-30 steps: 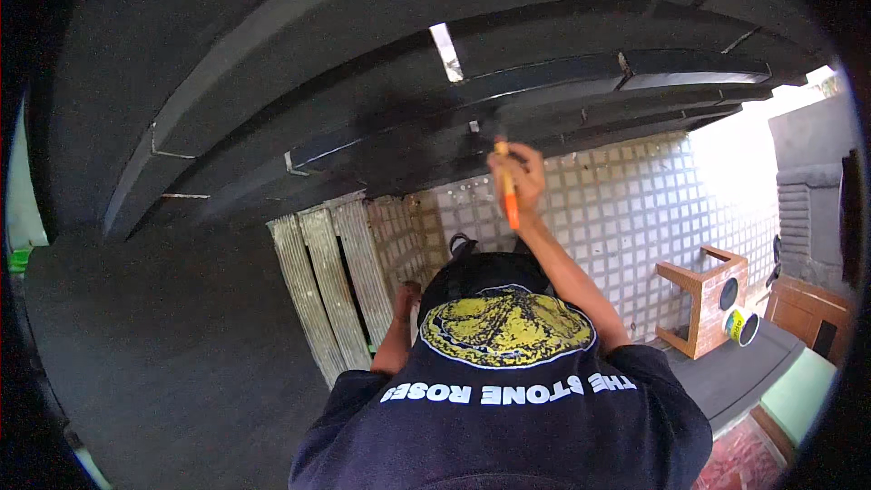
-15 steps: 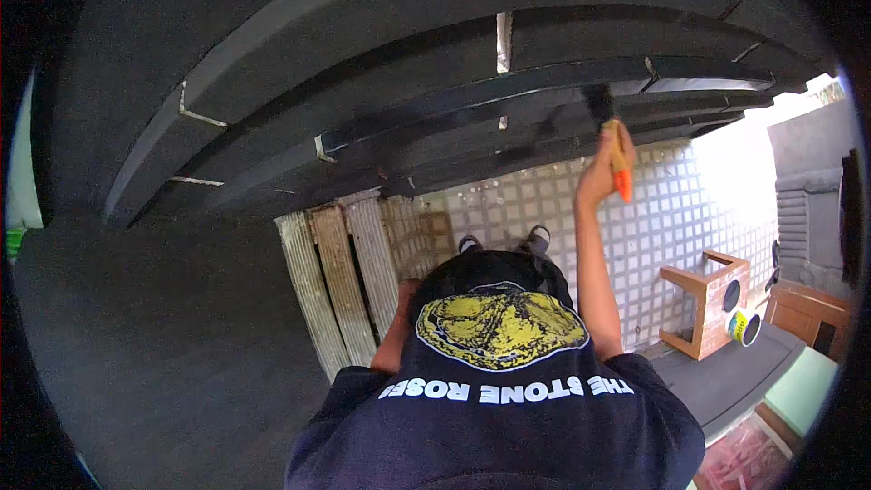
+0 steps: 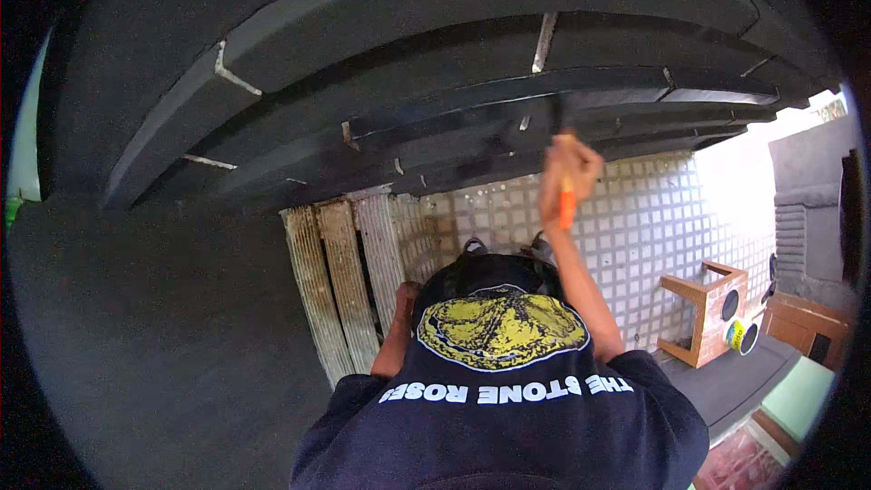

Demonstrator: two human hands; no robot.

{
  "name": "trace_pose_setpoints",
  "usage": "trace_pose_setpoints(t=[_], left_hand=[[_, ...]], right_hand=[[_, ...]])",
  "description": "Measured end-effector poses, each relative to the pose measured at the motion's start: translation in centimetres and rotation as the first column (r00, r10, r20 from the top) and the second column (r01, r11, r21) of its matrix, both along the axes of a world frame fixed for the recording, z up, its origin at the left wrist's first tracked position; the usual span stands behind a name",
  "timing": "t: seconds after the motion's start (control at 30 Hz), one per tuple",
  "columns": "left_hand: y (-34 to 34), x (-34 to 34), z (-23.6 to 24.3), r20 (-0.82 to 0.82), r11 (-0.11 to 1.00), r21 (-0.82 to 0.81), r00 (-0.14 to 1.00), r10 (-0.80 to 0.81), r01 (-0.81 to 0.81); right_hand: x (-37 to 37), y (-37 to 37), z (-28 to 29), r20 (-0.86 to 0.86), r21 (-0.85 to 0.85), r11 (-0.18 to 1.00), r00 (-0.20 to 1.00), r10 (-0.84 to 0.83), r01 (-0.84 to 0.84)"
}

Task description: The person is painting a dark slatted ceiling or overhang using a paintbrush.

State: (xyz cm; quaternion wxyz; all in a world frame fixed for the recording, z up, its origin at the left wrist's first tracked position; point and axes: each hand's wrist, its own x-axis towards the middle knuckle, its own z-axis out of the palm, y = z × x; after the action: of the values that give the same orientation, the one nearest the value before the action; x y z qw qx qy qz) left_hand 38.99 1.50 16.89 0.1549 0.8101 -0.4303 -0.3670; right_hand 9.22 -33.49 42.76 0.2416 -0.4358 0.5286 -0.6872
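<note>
My right hand point(image 3: 572, 177) is wrapped round a paintbrush point(image 3: 567, 209) with a wooden handle that ends in orange. Its dark bristles point up against a long, dark grey ledge point(image 3: 472, 102), one of several stepped, curved-looking bands in front of me. Part of that ledge has a wet-looking sheen. Light, narrow strips point(image 3: 544, 44) cross the bands at intervals. Down by the left side of my body is my left hand point(image 3: 407, 294), close to some corrugated boards; my shirt hides most of its fingers, and whatever it may hold does not show.
Grooved, weathered boards point(image 3: 308, 263) lie at my left beside a wide dark surface point(image 3: 181, 308). Pale tiled floor point(image 3: 626, 236) stretches below. To the right are a tipped wooden stool point(image 3: 708, 318), a paint tub point(image 3: 737, 336), a grey slab point(image 3: 726, 390) and a grey wall point(image 3: 812, 209).
My right hand has carried the paintbrush leftward along the ledge, and the forearm now leans more to the left. The view has shifted slightly. My left hand stays by my side.
</note>
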Motion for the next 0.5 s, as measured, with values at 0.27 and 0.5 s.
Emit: trace_pose_setpoints(t=[0.27, 0.5], left_hand=[[3.2, 1.5, -10.4, 0.050, 0.940, 0.337, 0.998, 0.033, -0.048], [4.9, 1.8, -10.7, 0.264, 0.959, 0.042, 0.923, -0.281, 0.280]], right_hand=[[1.6, -1.7, 0.3, -0.429, -0.302, 0.952, 0.900, -0.083, -0.056], [11.3, 3.5, 0.4, -0.382, -0.272, 0.705, 0.746, 0.546, -0.655]])
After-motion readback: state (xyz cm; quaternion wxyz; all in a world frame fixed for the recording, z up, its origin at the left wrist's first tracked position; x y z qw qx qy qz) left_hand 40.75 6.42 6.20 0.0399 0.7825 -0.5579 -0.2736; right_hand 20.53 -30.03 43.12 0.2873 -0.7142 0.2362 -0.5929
